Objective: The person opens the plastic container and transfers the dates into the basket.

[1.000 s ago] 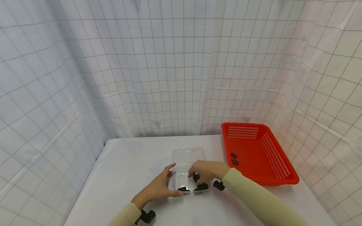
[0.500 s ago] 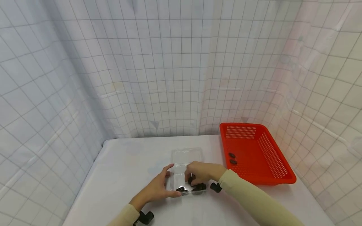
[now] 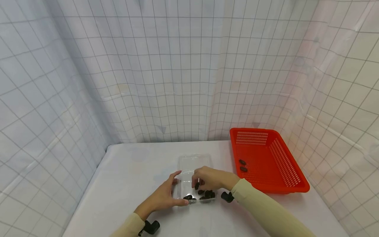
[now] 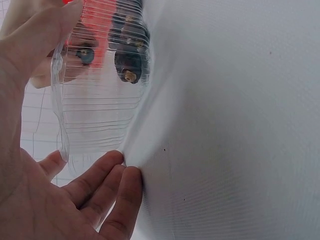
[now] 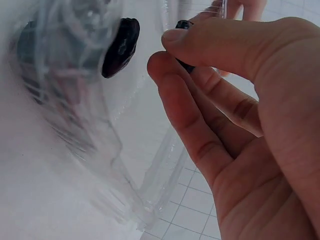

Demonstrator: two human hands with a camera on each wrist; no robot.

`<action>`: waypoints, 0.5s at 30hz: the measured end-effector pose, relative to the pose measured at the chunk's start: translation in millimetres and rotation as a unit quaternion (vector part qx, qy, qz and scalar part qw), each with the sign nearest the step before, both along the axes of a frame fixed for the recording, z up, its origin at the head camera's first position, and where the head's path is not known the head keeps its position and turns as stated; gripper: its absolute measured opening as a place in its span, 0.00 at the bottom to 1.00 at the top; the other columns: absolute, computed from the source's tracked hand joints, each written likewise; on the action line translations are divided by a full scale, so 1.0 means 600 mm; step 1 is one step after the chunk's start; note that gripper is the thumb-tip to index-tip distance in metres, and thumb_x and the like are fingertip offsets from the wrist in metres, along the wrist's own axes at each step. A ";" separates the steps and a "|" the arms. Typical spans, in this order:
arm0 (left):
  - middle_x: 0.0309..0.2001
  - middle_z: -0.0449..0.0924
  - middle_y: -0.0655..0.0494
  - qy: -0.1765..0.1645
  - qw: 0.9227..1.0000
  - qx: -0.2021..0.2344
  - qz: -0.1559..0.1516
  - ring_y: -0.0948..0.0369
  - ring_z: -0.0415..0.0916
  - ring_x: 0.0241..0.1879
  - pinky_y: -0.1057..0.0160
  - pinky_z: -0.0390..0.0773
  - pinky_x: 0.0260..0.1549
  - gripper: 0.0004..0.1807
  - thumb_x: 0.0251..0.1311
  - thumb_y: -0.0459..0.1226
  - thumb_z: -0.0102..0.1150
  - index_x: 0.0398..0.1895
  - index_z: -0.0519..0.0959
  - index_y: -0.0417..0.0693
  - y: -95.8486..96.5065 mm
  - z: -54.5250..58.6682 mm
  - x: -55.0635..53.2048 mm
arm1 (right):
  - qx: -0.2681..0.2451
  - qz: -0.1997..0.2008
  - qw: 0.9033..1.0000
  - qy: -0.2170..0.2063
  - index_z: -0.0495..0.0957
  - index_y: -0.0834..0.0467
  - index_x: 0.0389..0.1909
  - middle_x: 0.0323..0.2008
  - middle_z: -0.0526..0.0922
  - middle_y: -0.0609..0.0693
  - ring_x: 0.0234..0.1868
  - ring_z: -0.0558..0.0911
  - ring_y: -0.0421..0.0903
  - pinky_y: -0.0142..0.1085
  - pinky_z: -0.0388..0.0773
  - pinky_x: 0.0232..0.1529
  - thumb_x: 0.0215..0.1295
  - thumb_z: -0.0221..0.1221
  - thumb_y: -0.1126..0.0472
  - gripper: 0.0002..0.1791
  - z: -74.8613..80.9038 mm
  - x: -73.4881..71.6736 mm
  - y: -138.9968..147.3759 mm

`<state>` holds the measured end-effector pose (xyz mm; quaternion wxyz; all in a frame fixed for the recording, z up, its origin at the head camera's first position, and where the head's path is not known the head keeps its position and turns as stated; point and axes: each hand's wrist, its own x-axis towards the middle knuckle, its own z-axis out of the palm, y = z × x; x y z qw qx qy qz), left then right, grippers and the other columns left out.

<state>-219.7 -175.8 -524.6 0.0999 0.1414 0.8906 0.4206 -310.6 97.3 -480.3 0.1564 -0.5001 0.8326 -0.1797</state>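
A clear plastic clamshell box (image 3: 185, 189) lies on the white table with its lid folded back. Along its near side are several dark, wrinkled dates (image 3: 209, 194), one of which shows a tan stem end in the left wrist view. My left hand (image 3: 162, 199) holds the box at its left side, thumb at the near wall and fingers spread along the side. Over the base, my right hand (image 3: 212, 178) pinches one date (image 3: 197, 186) between thumb and fingertips. In the right wrist view the fingers partly cover that date, while another date (image 5: 121, 47) lies inside the box.
To the right stands a red plastic basket (image 3: 254, 131) with slotted walls, two dates (image 3: 243, 169) lying on its left side. White gridded curtains (image 3: 177, 98) enclose the table (image 3: 133, 168) at the back and both sides.
The right hand, low over the dates earlier, has shifted slightly left and away from the near side with a date in its fingertips. The left hand stays at the box.
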 end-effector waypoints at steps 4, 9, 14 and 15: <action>0.80 0.78 0.36 -0.001 1.000 0.000 0.004 0.44 0.82 0.71 0.36 0.82 0.68 0.73 0.56 0.55 0.93 0.97 0.53 0.52 -0.002 0.000 0.000 | -0.005 -0.007 1.000 0.013 0.94 0.55 0.52 0.45 0.90 0.45 0.41 0.85 0.30 0.24 0.86 0.50 0.75 0.75 0.70 0.11 0.007 0.004 0.005; 0.80 0.78 0.35 -0.003 1.000 0.006 0.005 0.47 0.82 0.66 0.38 0.83 0.65 0.73 0.55 0.54 0.94 0.97 0.54 0.52 -0.002 0.000 0.001 | -0.010 -0.023 0.999 0.027 0.94 0.54 0.53 0.44 0.89 0.44 0.40 0.82 0.30 0.25 0.85 0.49 0.76 0.76 0.68 0.10 0.017 0.010 0.017; 0.80 0.78 0.36 -0.004 1.000 0.010 0.002 0.49 0.82 0.65 0.41 0.83 0.64 0.73 0.55 0.54 0.93 0.97 0.54 0.52 -0.001 -0.001 -0.001 | -0.016 -0.034 0.999 0.027 0.94 0.55 0.54 0.45 0.91 0.44 0.40 0.82 0.30 0.25 0.85 0.49 0.77 0.75 0.67 0.10 0.023 0.013 0.031; 0.80 0.78 0.36 -0.004 1.000 0.012 0.001 0.49 0.82 0.65 0.42 0.83 0.64 0.73 0.55 0.54 0.93 0.97 0.54 0.51 0.000 -0.002 -0.002 | -0.017 -0.035 0.999 0.026 0.94 0.55 0.54 0.45 0.91 0.45 0.40 0.82 0.30 0.25 0.86 0.49 0.77 0.75 0.67 0.10 0.024 0.014 0.034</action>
